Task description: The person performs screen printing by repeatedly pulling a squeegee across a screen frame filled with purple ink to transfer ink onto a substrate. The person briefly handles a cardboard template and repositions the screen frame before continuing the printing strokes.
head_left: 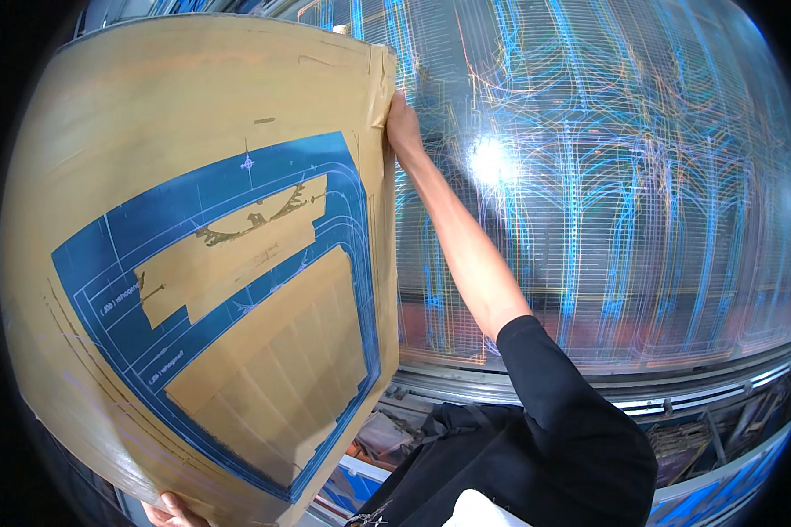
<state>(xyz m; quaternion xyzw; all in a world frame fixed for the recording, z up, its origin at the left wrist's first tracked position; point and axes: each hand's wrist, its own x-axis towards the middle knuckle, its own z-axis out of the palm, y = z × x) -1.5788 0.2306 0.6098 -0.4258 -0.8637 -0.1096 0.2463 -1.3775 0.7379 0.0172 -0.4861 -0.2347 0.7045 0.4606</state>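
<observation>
A large tan-taped panel with a blue stencil area (193,171), which looks like a printing screen, fills the left of the head view. It stands tilted up in front of me. My right hand (402,123) is closed round its far right edge, with the arm stretched out and the fingers mostly behind the edge. Down at the panel's near edge, my left hand (174,511) grips it, thumb on the front face. Two tan cut-out windows show inside the blue area, one of them with dark ragged marks.
Behind the panel to the right lies a wide shiny surface (589,220) covered in blue and orange lines, with a bright light glare. A metal rail (677,395) runs along its near edge. Cluttered shelves (685,448) and blue frame parts sit below the rail.
</observation>
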